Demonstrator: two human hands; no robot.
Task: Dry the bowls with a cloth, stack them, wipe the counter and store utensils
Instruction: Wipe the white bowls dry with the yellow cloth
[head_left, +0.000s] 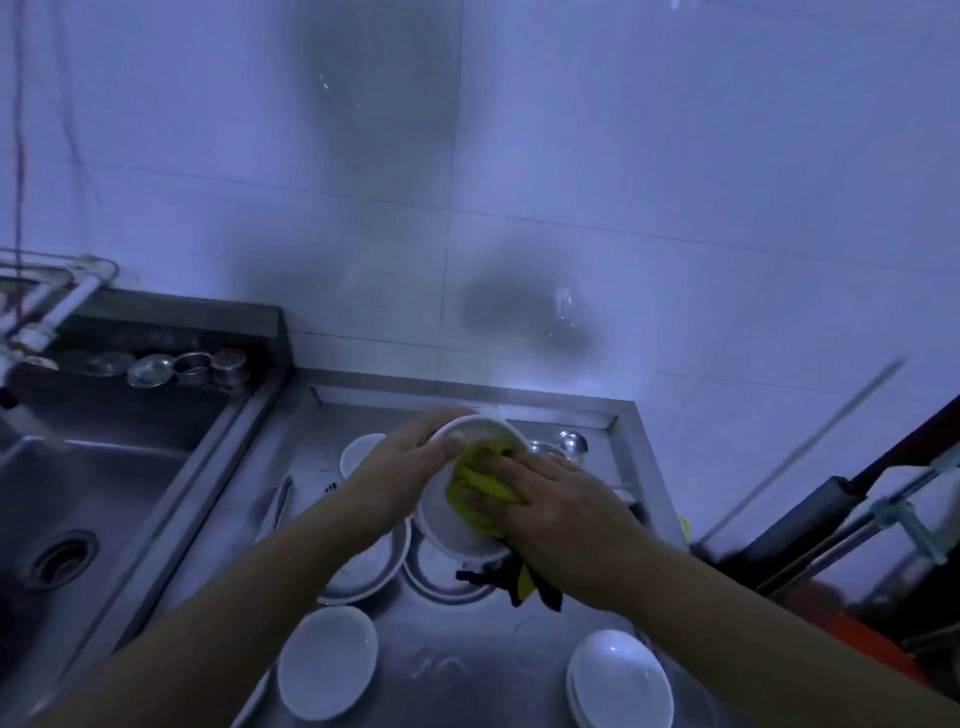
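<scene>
Head view, steel counter (457, 670), tiled wall (623, 156), left fingers (441, 423) gripping bowl (467, 519), right fingers (498, 467) pressing cloth (480, 480)

Two hands (400, 467) (561, 509), one yellow cloth (480, 480), about seven white bowls (327, 662), one ladle (571, 442)

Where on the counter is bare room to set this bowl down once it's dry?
Bare steel lies at the front centre of the counter, between the near-left bowl and the stacked bowls. The middle is crowded with dishes under the held bowl.
</scene>
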